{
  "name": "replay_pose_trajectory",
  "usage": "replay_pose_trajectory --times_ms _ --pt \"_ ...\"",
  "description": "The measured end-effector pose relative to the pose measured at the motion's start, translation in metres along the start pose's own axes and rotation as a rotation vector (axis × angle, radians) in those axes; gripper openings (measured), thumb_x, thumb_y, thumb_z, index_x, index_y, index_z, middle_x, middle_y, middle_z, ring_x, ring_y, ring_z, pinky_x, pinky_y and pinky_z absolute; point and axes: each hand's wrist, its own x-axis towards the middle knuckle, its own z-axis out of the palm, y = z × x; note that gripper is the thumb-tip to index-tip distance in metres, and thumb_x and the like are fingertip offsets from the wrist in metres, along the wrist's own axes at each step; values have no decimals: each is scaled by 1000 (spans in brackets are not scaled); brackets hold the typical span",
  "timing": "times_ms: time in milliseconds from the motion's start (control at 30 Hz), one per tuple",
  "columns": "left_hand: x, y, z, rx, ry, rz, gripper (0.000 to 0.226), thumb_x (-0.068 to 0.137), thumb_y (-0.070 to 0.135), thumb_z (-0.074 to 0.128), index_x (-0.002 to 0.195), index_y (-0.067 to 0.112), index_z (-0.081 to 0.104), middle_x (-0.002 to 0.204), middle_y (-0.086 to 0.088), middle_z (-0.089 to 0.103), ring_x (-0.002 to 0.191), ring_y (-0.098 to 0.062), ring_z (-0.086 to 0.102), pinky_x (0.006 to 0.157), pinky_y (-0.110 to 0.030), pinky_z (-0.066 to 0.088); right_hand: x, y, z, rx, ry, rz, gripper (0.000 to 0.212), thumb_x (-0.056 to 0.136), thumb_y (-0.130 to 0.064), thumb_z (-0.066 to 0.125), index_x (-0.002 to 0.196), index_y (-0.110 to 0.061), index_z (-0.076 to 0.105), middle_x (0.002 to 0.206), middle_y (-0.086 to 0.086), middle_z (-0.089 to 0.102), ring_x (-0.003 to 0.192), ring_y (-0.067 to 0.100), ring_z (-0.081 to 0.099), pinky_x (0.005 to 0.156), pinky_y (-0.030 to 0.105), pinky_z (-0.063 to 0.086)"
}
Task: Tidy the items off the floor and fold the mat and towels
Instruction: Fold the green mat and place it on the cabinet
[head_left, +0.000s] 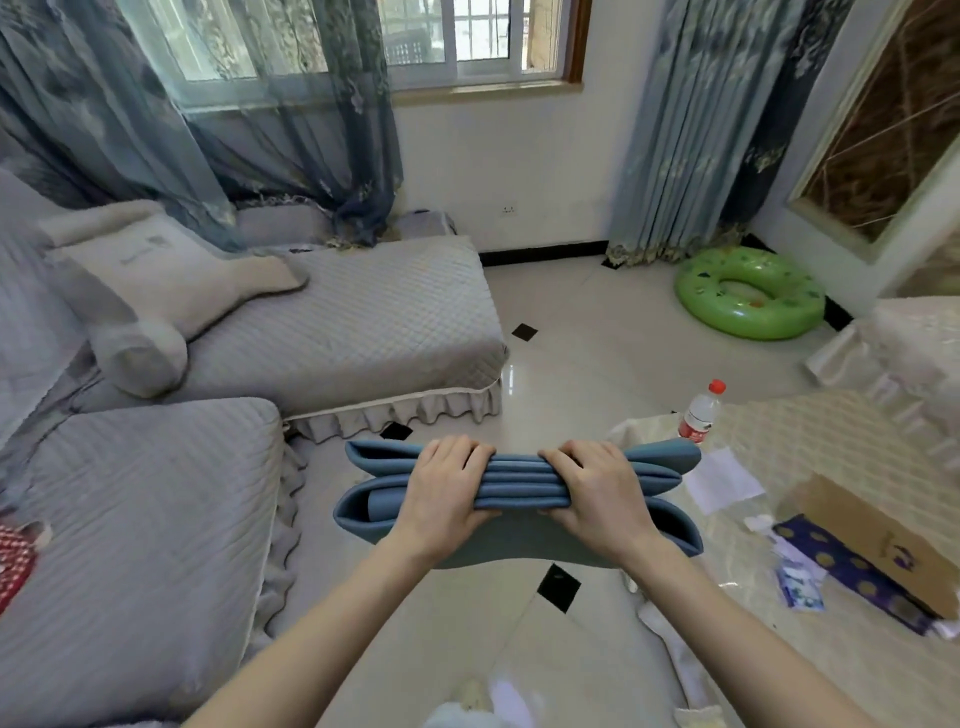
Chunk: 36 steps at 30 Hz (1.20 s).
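Blue folded mat (519, 493) sits mid-frame, held above the tiled floor (587, 353) — left hand (447, 493) and right hand (597, 493) side by side, forearms outstretched, fingers curled over its stacked layers, squeezing them.

Daylight comes through a window (467, 41) with blue curtains (291, 135). A grey quilted sofa (363, 322) stands on the glossy tiled floor (597, 353), below white walls (509, 156).
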Motion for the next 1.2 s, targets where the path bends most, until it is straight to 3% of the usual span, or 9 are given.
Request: replay_pose_trajectory --times_ms 133,333,633,1000,1200 --pt "52 -52 13 -18 -7 27 61 52 39 86 101 14 58 92 -2 60 82 -23 58 80 -29 32 63 6 22 -10 9 59 56 48 -28 87 99 -15 67 83 1 62 73 22 60 68 32 48" --pt "129 -107 40 -30 -53 48 60 54 41 85 102 15 60 92 -2 60 84 -23 57 79 -32 40 141 39 49 -21 -36 112 57 53 -30 86 103 -15 65 87 1 62 77 23 60 71 34 47" --pt "267 -162 112 -41 -108 79 64 50 42 88 103 15 62 91 -1 62 81 -21 59 77 -36 50 255 131 96 -34 -45 195 56 52 -28 87 102 -15 68 84 1 63 76 21 61 71 32 48" --pt "439 -197 183 -89 -113 184 69 44 46 88 101 15 65 88 3 62 79 -19 60 75 -32 49 369 253 120 -75 -72 307 57 47 -19 86 100 -15 67 81 0 61 74 21 59 70 31 48" --pt "541 -213 231 -136 -108 273 71 40 47 89 99 16 63 87 3 61 80 -20 59 79 -28 39 427 320 137 -123 -57 409 60 41 -19 85 99 -19 67 79 -2 59 70 19 57 67 27 47"
